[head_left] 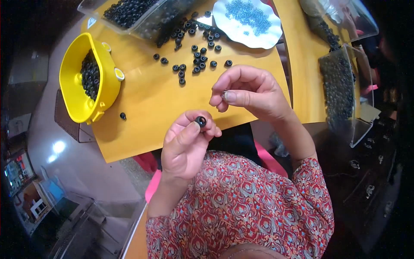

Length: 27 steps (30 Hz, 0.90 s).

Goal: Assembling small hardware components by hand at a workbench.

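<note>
Between the thumb and fingers of my left hand is a small black ring-shaped part, its round opening facing up. To the right and a little farther off, my right hand is closed in a pinch. Something tiny shows at its thumb tip, too small to name. The two hands are apart, above the near edge of the yellow table. Beyond them, several loose black parts of the same kind are scattered. A white wavy-rimmed plate at the back holds many tiny clear bluish pieces.
At the left stands a yellow tub with black parts inside. A single black part lies near it. One clear bin of black parts is at the back left; another clear bin stands on the right.
</note>
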{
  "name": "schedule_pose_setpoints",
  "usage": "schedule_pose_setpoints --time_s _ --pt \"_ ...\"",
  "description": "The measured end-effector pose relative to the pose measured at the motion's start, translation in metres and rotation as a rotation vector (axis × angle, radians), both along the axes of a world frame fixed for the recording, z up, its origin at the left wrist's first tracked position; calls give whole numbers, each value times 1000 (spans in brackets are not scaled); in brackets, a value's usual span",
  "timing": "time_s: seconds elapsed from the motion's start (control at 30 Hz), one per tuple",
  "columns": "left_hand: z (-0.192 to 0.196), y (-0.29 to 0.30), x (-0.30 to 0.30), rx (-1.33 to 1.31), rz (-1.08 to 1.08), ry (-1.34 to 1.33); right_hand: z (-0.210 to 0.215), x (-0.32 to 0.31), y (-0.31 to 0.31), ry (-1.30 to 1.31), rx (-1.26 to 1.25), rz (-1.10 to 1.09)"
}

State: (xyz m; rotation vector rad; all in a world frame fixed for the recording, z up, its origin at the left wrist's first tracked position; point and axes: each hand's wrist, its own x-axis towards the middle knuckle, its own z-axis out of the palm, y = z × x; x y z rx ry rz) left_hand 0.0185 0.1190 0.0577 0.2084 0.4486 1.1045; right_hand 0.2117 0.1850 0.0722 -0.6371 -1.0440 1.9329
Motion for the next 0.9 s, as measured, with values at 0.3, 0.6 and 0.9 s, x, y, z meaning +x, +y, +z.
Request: schedule_pose_setpoints --time_s 0.3,0.6,0.9 --pt "8 -18 -9 -15 41 42 13 -27 -38 -104 97 -175" --pt "14 -24 -12 -39 50 131 9 -33 -38 -156 502 -260" --pt "11 -25 -11 7 26 81 12 -33 -37 -289 732 -239"
